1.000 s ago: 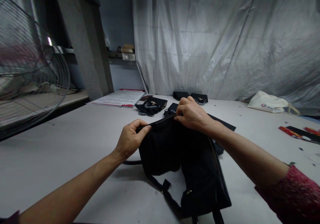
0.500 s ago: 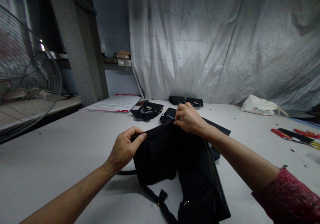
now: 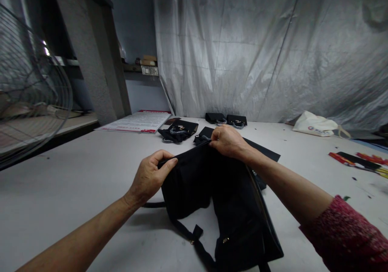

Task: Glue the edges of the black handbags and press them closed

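Note:
A black bag (image 3: 194, 183) stands spread on the white table, its dark lining facing me. My left hand (image 3: 153, 174) pinches its upper left edge between thumb and fingers. Farther right along the same edge, my right hand (image 3: 227, 141) grips the fabric with its fingertips. A small gold zipper pull (image 3: 226, 240) shows on the lining at the lower right. From the bag's lower left a black strap (image 3: 198, 245) with a small tab curves over the tabletop. The bag's outer side is mostly hidden from me.
Small black handbags (image 3: 178, 130) with wrapped handles lie behind, two more against the silver sheet (image 3: 218, 53). A printed board (image 3: 136, 121) lies at back left, a wire fan (image 3: 36, 82) stands left, and a white cloth bag (image 3: 315, 124) rests at back right.
Both hands keep their hold on the bag's edge, the right one shifted very slightly left. The view has tilted a little, and the bag's lower right corner sits slightly farther right.

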The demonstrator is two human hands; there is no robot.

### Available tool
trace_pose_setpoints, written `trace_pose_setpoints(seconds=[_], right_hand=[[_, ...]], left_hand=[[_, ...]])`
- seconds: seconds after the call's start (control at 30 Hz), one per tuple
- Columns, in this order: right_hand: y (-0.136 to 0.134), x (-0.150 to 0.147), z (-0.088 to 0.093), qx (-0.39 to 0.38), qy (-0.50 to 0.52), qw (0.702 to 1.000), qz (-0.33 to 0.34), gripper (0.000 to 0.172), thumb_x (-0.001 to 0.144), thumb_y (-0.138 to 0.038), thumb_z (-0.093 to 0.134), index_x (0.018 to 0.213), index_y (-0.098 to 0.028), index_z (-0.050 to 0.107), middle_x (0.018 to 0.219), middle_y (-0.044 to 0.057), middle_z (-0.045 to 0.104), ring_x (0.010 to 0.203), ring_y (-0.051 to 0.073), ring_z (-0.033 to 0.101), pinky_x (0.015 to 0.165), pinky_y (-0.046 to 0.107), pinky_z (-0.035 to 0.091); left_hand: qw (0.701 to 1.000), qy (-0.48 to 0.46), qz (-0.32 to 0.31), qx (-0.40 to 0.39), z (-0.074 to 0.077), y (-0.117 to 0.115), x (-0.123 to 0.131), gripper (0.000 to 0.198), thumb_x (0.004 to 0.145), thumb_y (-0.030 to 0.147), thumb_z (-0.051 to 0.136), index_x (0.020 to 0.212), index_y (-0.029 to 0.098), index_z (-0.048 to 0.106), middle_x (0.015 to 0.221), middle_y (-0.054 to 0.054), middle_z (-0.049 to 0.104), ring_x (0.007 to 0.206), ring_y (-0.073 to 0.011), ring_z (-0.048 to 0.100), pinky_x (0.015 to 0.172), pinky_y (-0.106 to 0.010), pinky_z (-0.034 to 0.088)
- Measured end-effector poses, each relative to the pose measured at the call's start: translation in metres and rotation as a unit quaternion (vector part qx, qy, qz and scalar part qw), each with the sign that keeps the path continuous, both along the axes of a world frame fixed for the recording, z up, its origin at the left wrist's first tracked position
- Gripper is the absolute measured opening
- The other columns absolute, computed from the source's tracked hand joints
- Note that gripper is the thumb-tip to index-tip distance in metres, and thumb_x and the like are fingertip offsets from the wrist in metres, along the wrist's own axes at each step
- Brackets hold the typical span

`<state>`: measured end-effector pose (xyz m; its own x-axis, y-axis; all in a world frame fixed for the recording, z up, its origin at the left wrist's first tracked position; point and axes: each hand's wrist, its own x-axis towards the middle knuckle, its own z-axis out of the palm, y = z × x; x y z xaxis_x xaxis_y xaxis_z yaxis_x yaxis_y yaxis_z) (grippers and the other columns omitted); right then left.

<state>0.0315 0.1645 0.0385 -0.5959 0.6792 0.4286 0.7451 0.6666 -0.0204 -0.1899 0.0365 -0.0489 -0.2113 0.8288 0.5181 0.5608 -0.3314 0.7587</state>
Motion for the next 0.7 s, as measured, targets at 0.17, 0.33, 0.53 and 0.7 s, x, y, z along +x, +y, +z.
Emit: trace_pose_setpoints(seconds=[0.17,0.33,0.53,0.7], right_hand=[[-0.0002,-0.0032,0.0015,0.002,-0.006,1.000,-0.020,0.010,0.073,-0.027,0.067,0.068,-0.020,0.072,0.074,0.006,0.071,0.075,0.020,0.062,0.064,0.028,0.040],[-0.0003,-0.0050,0.0016,-0.012,0.010,0.999,-0.028,0.009,0.071,-0.025,0.066,0.068,-0.020,0.073,0.069,0.004,0.070,0.067,0.017,0.061,0.057,0.026,0.037],[-0.0016,-0.0045,0.0017,-0.048,0.045,0.997,-0.033,0.008,0.069,-0.025,0.066,0.066,-0.020,0.072,0.064,0.002,0.067,0.061,0.015,0.059,0.054,0.025,0.035],[-0.0043,-0.0024,0.0009,-0.057,0.057,0.996,-0.034,0.007,0.068,-0.025,0.066,0.068,-0.020,0.071,0.063,0.002,0.067,0.061,0.014,0.059,0.054,0.024,0.035]], left_hand=[[1.000,0.000,-0.001,0.004,0.0010,-0.0008,0.0003,0.023,0.085,0.043,0.063,0.085,0.020,0.066,0.078,0.003,0.065,0.075,-0.0134,0.057,0.073,-0.026,0.041],[1.000,-0.004,0.002,0.008,0.0004,-0.0013,-0.0002,0.023,0.085,0.043,0.064,0.085,0.020,0.066,0.077,0.002,0.065,0.073,-0.0134,0.057,0.071,-0.025,0.041],[1.000,-0.001,0.011,0.012,0.0018,-0.0026,0.0013,0.023,0.083,0.041,0.064,0.084,0.019,0.067,0.078,0.001,0.066,0.075,-0.0144,0.057,0.072,-0.025,0.041],[1.000,-0.012,0.008,0.003,0.0005,-0.0041,0.0014,0.024,0.083,0.043,0.064,0.085,0.019,0.067,0.076,0.002,0.065,0.073,-0.0139,0.056,0.069,-0.025,0.041]])
